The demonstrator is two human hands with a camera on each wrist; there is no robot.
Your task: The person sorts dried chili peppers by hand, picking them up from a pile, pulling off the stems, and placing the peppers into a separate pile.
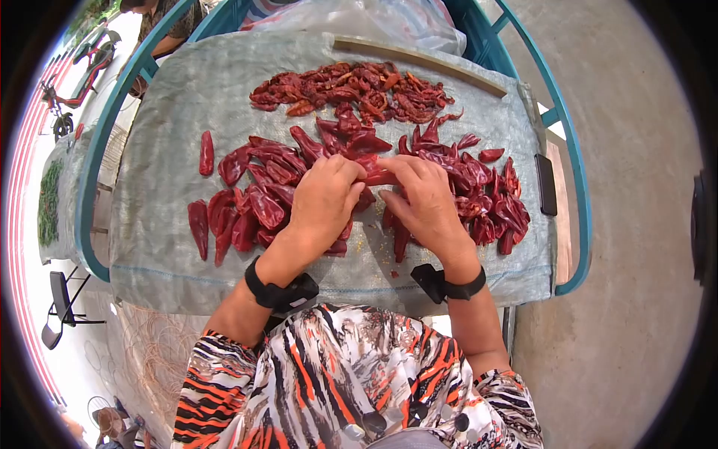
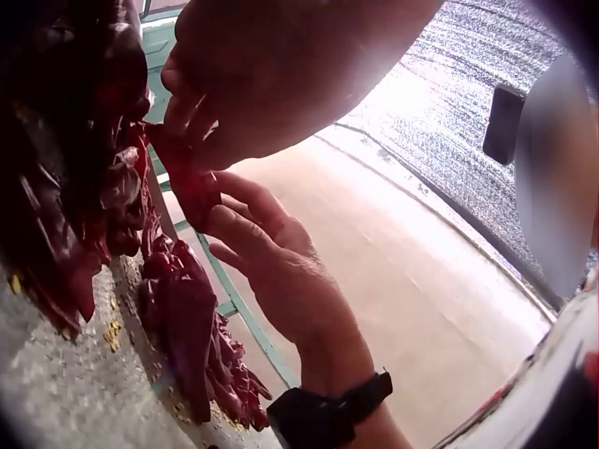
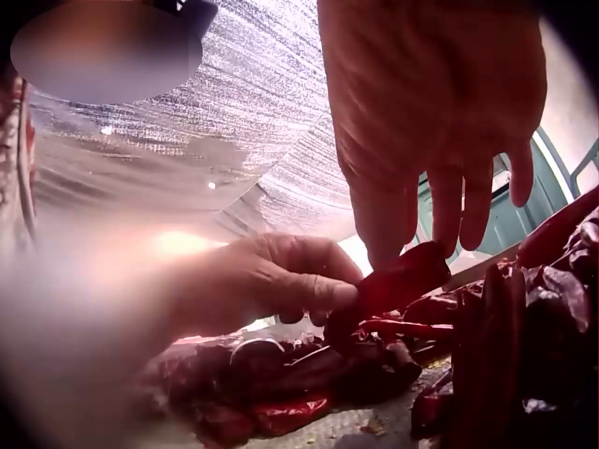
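Observation:
One dried red chili pepper [image 1: 379,176] spans the gap between both hands, above a woven sheet [image 1: 168,258]. My left hand [image 1: 327,196] pinches one end between thumb and fingers; the right wrist view shows this pinch on the pepper [image 3: 398,285] well. At its other end, my right hand [image 1: 426,198] holds it with thumb and fingertips, the fingers fairly straight. Beside the left hand spreads a heap of whole dried chilies [image 1: 265,202]. A second heap of chilies [image 1: 497,198] lies to the right. Yellow seeds [image 2: 114,332] are scattered on the sheet between them.
Smaller, shrivelled chili pieces [image 1: 359,88] form a row at the far side, in front of a wooden strip [image 1: 419,63]. A phone [image 1: 546,185] lies by the right edge. Teal rails [image 1: 572,172] frame the sheet. Another person's arm [image 1: 166,46] shows at upper left.

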